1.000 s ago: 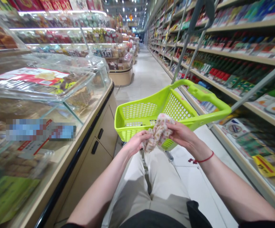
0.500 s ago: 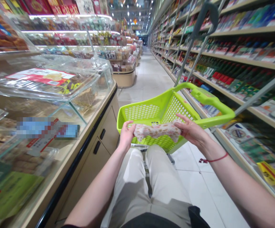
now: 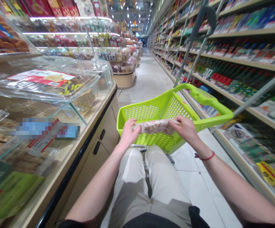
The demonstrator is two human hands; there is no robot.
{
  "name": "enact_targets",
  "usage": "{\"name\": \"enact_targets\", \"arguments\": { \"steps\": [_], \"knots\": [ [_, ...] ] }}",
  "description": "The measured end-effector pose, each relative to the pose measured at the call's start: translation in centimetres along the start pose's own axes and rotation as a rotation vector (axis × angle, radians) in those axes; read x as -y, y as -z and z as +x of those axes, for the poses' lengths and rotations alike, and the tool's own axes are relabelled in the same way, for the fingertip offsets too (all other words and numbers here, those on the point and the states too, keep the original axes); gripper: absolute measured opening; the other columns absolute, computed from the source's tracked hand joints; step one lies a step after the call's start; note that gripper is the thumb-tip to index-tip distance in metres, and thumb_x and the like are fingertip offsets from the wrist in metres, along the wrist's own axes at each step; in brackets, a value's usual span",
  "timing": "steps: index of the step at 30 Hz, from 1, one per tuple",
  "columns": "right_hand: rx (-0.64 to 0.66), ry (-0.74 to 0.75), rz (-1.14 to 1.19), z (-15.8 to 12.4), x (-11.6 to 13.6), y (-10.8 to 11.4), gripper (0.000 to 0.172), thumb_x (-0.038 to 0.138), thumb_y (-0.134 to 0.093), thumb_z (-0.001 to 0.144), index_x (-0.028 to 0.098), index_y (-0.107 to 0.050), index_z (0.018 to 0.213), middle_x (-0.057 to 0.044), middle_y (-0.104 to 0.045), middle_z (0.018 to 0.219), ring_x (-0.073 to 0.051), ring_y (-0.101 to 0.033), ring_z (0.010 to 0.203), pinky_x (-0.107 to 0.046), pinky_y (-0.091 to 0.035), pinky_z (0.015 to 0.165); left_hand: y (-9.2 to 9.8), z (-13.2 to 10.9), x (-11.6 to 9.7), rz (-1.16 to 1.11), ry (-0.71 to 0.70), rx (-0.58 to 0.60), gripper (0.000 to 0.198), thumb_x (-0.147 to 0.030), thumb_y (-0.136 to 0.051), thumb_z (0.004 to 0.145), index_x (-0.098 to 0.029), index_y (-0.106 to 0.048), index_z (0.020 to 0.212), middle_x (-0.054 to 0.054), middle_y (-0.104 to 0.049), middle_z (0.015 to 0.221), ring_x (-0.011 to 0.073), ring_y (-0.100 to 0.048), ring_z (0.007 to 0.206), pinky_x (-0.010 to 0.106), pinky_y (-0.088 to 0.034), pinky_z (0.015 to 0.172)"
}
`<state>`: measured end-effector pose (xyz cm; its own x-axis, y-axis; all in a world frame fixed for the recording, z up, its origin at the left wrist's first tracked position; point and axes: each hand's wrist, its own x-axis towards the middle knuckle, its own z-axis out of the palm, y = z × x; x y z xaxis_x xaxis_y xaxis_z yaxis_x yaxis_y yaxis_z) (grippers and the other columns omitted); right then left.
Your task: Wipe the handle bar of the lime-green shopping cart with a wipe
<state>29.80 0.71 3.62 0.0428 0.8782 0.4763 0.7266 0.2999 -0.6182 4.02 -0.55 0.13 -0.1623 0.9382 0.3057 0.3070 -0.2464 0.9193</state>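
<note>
A soft white-and-pink patterned cloth is stretched sideways between my two hands, narrow like a folded band. My left hand pinches one end between thumb and fingers. At the other end, my right hand is closed on it in the same way, a red string bracelet on that wrist. Right behind and below the cloth stands a lime-green shopping basket with perforated walls and a long handle; its visible inside shows no goods.
To the left runs a glass-topped counter with packaged foods and a dark edge rail. Stocked shelves line the right side, crossed by slanting metal poles. A tiled aisle stretches ahead between them.
Both hands have closed more firmly round the cloth's ends, the right moving slightly inward. The cloth, hanging loosely before, is now gathered into a narrower band. The basket stays put.
</note>
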Motion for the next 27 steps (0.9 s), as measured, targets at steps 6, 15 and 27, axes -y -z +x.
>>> {"name": "enact_targets", "arguments": {
  "steps": [6, 15, 27],
  "knots": [
    [0.401, -0.165, 0.598, -2.4, 4.7, -3.9, 0.042, 0.062, -0.054, 0.083, 0.022, -0.065, 0.075, -0.001, -0.065, 0.066, -0.017, -0.06, 0.061, -0.028, -0.05, 0.059, -3.5, -1.1, -1.3, -0.475, 0.316, 0.232, 0.032, -0.045, -0.071, 0.078, -0.019, -0.057, 0.066, -0.003, -0.056, 0.058, 0.0121, -0.052, 0.057, 0.022, -0.04, 0.057],
    [0.426, -0.39, 0.926, -2.6, 3.5, -3.7, 0.049, 0.058, -0.073, 0.072, 0.022, -0.071, 0.105, -0.007, -0.075, 0.109, -0.023, -0.068, 0.101, -0.037, -0.055, 0.088, -2.1, -1.0, -1.9, -0.861, 0.49, 0.31, 0.03, -0.008, -0.072, 0.062, -0.014, -0.071, 0.092, 0.005, -0.075, 0.091, 0.0187, -0.068, 0.083, 0.029, -0.052, 0.082],
    [0.076, 0.278, 0.129, -6.4, 3.9, -9.3, 0.05, 0.017, -0.045, 0.089, 0.015, -0.055, 0.139, -0.015, -0.058, 0.141, -0.029, -0.048, 0.137, -0.052, -0.037, 0.117, -5.7, -1.9, -1.7, -1.104, 0.697, 0.228, 0.014, -0.023, -0.061, 0.091, -0.012, -0.069, 0.092, 0.006, -0.074, 0.087, 0.0161, -0.071, 0.084, 0.026, -0.054, 0.086]
  ]
}}
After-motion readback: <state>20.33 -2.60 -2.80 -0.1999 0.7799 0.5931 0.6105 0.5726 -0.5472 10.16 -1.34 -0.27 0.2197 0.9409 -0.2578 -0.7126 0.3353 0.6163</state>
